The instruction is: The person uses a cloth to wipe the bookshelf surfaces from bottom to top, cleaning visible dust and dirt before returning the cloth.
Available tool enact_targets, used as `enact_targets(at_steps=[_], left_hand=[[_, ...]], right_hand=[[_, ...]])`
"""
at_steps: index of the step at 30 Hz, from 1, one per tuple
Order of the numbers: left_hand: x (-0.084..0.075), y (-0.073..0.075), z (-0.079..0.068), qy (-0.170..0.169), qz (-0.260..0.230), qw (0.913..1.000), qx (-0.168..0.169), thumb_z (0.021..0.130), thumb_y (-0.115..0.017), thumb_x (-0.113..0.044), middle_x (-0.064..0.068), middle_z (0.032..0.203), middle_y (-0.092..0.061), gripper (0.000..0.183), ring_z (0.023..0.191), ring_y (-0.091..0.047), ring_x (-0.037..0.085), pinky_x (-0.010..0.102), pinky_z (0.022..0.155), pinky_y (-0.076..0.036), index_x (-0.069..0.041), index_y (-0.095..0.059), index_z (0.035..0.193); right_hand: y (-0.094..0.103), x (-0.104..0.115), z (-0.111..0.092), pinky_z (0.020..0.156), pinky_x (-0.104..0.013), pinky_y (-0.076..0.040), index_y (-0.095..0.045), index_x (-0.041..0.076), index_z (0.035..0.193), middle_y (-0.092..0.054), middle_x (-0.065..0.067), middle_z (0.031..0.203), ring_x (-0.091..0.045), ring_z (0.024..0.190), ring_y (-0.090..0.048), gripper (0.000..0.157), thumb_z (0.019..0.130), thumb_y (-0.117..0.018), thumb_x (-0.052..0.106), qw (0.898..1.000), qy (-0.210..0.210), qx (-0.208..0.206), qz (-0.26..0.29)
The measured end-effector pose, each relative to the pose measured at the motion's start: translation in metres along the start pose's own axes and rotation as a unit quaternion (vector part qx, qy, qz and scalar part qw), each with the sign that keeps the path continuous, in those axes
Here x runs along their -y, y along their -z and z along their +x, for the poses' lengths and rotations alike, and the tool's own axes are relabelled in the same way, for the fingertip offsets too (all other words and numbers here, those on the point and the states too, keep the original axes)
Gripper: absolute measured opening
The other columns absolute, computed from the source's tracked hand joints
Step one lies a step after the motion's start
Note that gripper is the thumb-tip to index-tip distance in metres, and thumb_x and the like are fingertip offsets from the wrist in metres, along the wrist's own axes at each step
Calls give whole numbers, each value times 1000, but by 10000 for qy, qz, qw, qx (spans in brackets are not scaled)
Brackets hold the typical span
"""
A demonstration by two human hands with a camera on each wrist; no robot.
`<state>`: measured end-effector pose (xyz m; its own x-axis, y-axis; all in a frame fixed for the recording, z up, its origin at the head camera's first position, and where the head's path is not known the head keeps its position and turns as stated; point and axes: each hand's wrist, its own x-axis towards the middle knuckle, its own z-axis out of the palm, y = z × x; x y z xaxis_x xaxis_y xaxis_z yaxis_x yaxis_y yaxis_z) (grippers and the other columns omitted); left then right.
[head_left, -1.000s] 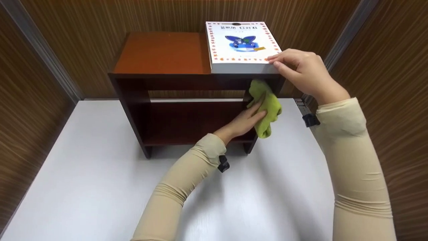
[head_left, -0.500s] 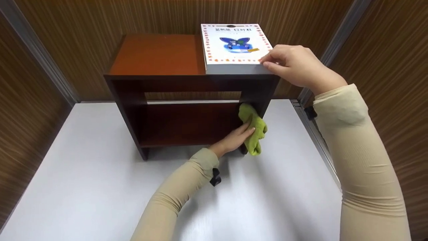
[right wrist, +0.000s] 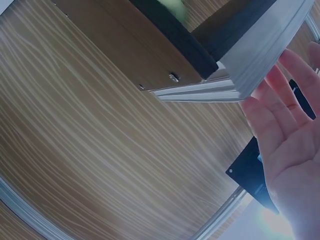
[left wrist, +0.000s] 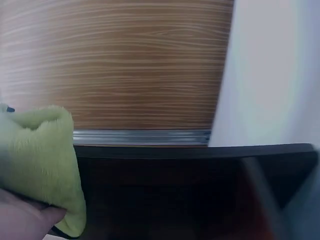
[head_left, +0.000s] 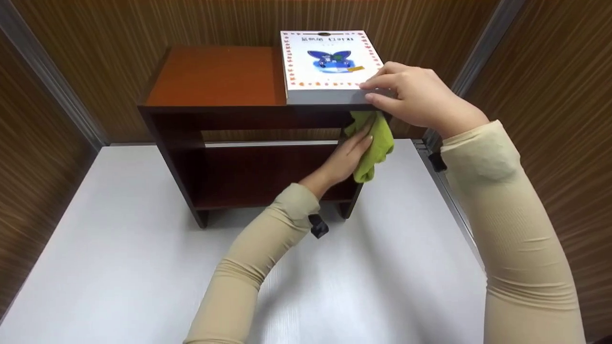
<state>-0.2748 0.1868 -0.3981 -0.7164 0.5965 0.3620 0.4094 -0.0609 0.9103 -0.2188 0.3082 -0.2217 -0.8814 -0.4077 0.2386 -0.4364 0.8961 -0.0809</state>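
Note:
In the head view, my left hand holds a yellow-green cloth against the front of the right side panel of a small dark-brown shelf. Thumb and fingers lie along the cloth, part of it behind the hand and panel. A corner of the same cloth shows in the left wrist view, over fingers at lower left. A thick white book lies on the right of the shelf's orange-brown top. At its near right corner my right hand rests its fingertips; the right wrist view shows the palm uncurled.
The shelf stands on a white table, close to the wood-patterned back wall. Another patterned panel rises on the right, with a metal strip along the table edge. The shelf has one lower board.
My left hand has taken the cloth down the right panel, then back up under the shelf top. The right hand stays at the book's corner; the view has shifted slightly.

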Motion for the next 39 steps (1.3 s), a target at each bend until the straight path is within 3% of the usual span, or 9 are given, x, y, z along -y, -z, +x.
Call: enact_targets(at_steps=[2,7,12,19,22,25,28,34,39], left_hand=[[-13,2,2,9,30,9999,-111,102,-32,-21,9,141,-40,49,103,-54,14,16,93,-35,-11,-21,149],[-19,0,4,-104,129,9994,-311,102,-32,-19,12,132,-48,48,100,-55,14,16,90,-38,-7,-23,148],[-6,-3,8,-317,76,9987,-387,102,-33,-18,13,122,-53,48,93,-58,15,19,87,-41,-8,-21,148],[14,-10,9,-147,-660,9965,-496,103,-32,-21,11,103,-57,45,86,-59,14,25,78,-47,-9,-30,146],[28,-12,5,-113,-487,9965,-676,103,-31,-25,8,109,-54,47,89,-56,12,23,82,-44,-11,-27,148],[47,-14,0,-82,-240,9964,-808,103,-30,-27,7,127,-48,48,102,-50,9,21,93,-36,-14,-23,149],[67,-17,-9,172,-114,9962,-847,103,-28,-29,5,141,-39,49,113,-42,7,20,101,-27,-15,-21,149],[100,-24,-26,1161,42,9916,-564,101,-25,-45,-2,151,-25,54,130,-26,4,21,107,-18,-23,-19,150],[110,-24,-36,1472,321,9878,-384,100,-25,-48,-6,152,-23,53,136,-20,8,25,109,-15,-29,-18,149]], right_hand=[[-1,2,1,68,-37,-38,-63,14,122,-55,-6,114,-22,74,-49,36,95,-51,34,10000,14,-13,22],[1,4,2,67,-37,-39,-63,14,122,-55,-6,113,-23,74,-49,36,95,-51,35,10000,-3,-20,4],[4,5,1,67,-38,-39,-64,14,121,-55,-6,113,-22,72,-50,36,95,-52,35,9999,-34,-129,5],[3,5,1,69,-40,-37,-66,13,118,-56,-7,112,-24,75,-51,35,94,-53,35,9996,-43,-291,-10],[2,6,2,68,-40,-37,-65,14,119,-56,-7,114,-24,76,-51,36,94,-52,37,9996,-137,-248,38],[-1,6,3,71,-42,-38,-65,14,119,-56,-7,116,-25,77,-51,36,94,-52,37,9995,-168,-259,92],[-4,5,5,73,-43,-37,-66,14,117,-56,-7,115,-25,77,-50,35,93,-53,37,9994,-141,-301,127],[-7,1,2,74,-41,-38,-66,14,116,-57,-6,113,-25,79,-51,34,93,-54,36,9990,-204,-343,202],[-9,0,1,70,-38,-38,-67,14,116,-57,-5,112,-23,74,-51,34,93,-54,36,9985,-242,-441,208]])
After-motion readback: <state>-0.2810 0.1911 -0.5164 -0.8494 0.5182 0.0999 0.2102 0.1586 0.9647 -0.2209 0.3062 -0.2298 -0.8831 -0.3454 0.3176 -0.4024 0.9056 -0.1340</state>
